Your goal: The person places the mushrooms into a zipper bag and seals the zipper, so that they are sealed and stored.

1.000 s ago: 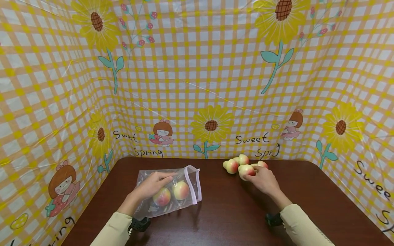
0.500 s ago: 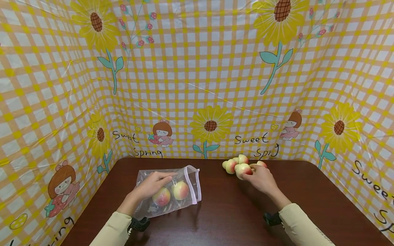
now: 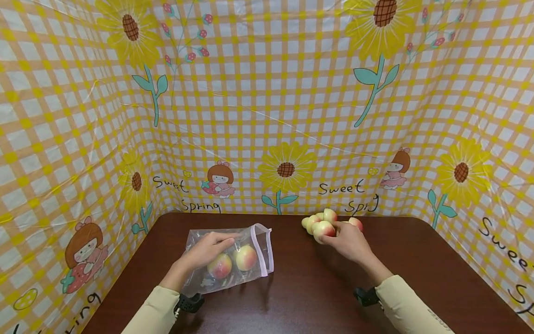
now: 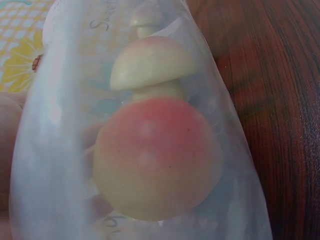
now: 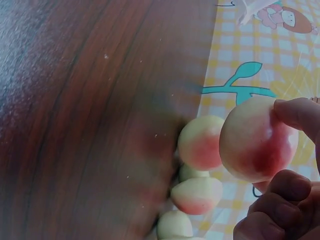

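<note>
In the head view, a clear zip bag (image 3: 196,283) with a white-edged mouth lies on the left side of the table. Inside it are toy mushrooms, among them a cream-and-red one (image 3: 219,266) nearer the hand and another mushroom (image 3: 245,258) closer to the mouth. My left hand (image 3: 208,250) grips the bag's upper side; the left wrist view shows a mushroom (image 4: 157,160) large through the plastic. My right hand (image 3: 350,241) pinches a mushroom (image 3: 322,232) between thumb and fingers. In the right wrist view that mushroom (image 5: 257,140) has its rounded cap toward the camera.
Several more mushrooms are grouped at the table's back edge, including one (image 3: 330,215) behind the held mushroom and one (image 3: 356,223) partly behind the right hand. Yellow checked cloth (image 3: 250,116) rises around the dark wooden table (image 3: 292,297). Both wrists wear dark bands.
My right hand has drawn its mushroom leftward, away from the mushrooms on the right and in front of the left ones. My left hand and the bag have stayed put.
</note>
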`<state>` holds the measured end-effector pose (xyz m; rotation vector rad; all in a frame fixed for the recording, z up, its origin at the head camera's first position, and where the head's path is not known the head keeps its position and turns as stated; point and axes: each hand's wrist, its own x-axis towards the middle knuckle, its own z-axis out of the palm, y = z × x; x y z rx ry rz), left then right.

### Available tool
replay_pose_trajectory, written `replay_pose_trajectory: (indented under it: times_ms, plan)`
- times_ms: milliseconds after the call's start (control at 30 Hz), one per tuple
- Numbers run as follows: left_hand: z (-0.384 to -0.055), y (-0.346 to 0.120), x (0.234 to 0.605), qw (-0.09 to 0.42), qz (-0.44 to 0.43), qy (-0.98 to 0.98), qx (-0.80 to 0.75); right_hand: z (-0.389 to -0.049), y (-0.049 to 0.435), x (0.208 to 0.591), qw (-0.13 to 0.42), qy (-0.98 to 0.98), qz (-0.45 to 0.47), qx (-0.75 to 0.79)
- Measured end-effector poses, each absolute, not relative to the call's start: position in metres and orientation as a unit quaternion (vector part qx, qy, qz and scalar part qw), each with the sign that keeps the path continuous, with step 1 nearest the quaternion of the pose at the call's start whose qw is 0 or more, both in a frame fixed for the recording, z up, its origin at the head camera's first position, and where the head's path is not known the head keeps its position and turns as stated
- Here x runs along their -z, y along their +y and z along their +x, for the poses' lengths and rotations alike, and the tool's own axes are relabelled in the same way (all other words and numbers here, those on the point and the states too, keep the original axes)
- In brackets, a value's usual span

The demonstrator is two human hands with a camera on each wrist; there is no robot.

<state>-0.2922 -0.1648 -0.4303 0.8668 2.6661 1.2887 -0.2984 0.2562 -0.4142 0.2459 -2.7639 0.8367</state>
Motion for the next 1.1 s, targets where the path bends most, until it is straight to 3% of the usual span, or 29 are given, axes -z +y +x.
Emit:
replay_pose_trajectory:
  times_ms: [600,1100]
  plan:
    - [-0.293,-0.165,0.431,0.025,0.275,0.865,-0.418,-0.293,0.242,0.41,0.143,-0.948,0.117,-0.261]
    - [-0.289,-0.163,0.425,0.03,0.272,0.87,-0.411,-0.288,0.222,0.405,0.119,-0.933,0.157,-0.301]
